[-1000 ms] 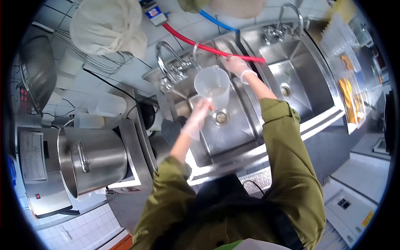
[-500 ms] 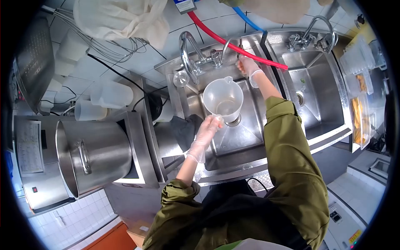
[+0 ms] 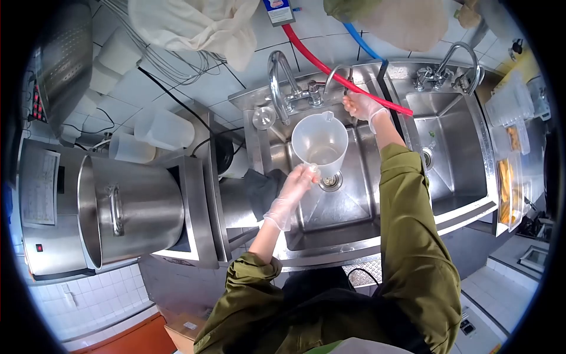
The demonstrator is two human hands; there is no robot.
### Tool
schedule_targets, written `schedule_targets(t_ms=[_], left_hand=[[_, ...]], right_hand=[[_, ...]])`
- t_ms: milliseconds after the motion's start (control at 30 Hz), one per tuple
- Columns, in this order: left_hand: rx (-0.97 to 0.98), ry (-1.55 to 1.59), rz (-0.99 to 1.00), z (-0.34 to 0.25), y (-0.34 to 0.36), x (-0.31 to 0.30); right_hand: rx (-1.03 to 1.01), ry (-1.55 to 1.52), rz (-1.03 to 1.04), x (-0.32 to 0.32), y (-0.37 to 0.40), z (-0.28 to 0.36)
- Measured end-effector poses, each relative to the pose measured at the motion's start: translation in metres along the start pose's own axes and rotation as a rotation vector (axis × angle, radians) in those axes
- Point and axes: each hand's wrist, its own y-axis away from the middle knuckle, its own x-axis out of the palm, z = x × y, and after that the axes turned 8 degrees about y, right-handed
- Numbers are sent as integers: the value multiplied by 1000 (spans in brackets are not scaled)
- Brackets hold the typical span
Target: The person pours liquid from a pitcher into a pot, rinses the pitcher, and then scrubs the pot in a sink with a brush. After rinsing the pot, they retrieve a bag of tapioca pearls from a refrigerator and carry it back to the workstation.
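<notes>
A translucent plastic pitcher [image 3: 320, 141] hangs over the left sink basin [image 3: 348, 206], its mouth facing up. My left hand [image 3: 296, 187], in a clear glove, is closed on the pitcher's near side, where the handle is. Up at the back of the basin, my gloved right hand [image 3: 362, 107] is beside a small thin faucet [image 3: 337, 74] and just below the end of the red hose [image 3: 354, 88]. Its fingers are curled, and what they hold, if anything, is too small to make out. The drain [image 3: 331, 180] shows below the pitcher.
A large steel pot [image 3: 141, 206] lies to the left. Behind the basins stand a curved faucet [image 3: 276, 82] and a second one [image 3: 433, 74] on the right. A grey cloth [image 3: 259, 190] hangs at the left edge. Plastic containers [image 3: 510, 159] are at the far right.
The camera view has shifted, so the sinks and faucets sit lower in the picture. Both hands remain in nearly the same places, with the left still on the pitcher.
</notes>
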Motion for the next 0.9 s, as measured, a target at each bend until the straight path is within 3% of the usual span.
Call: schedule_targets(t_ms=[133, 167, 200, 267, 300, 500, 633, 733, 900], left_hand=[[-6, 10, -2, -1, -8, 1], [-22, 25, -3, -2, -8, 4], [-42, 37, -19, -4, -8, 7], [-73, 59, -53, -10, -9, 13], [-61, 72, -42, -8, -11, 13], [-27, 44, -28, -15, -15, 21], [-4, 20, -56, -16, -22, 21], [38, 0, -69, -17, -27, 19], [66, -28, -90, -24, -31, 17]], right_hand=[[-82, 151, -127, -6, -12, -2], [-335, 660, -135, -37, -58, -22], [-594, 1155, -284, -67, -104, -41], [-632, 1984, -514, -47, -90, -33], [-307, 1367, -442, -42, -109, -33], [-112, 908, -777, 2, -63, -12], [-84, 967, -912, 26, -37, -7], [-30, 841, -985, 57, 3, 6], [37, 879, -940, 78, 25, 19]])
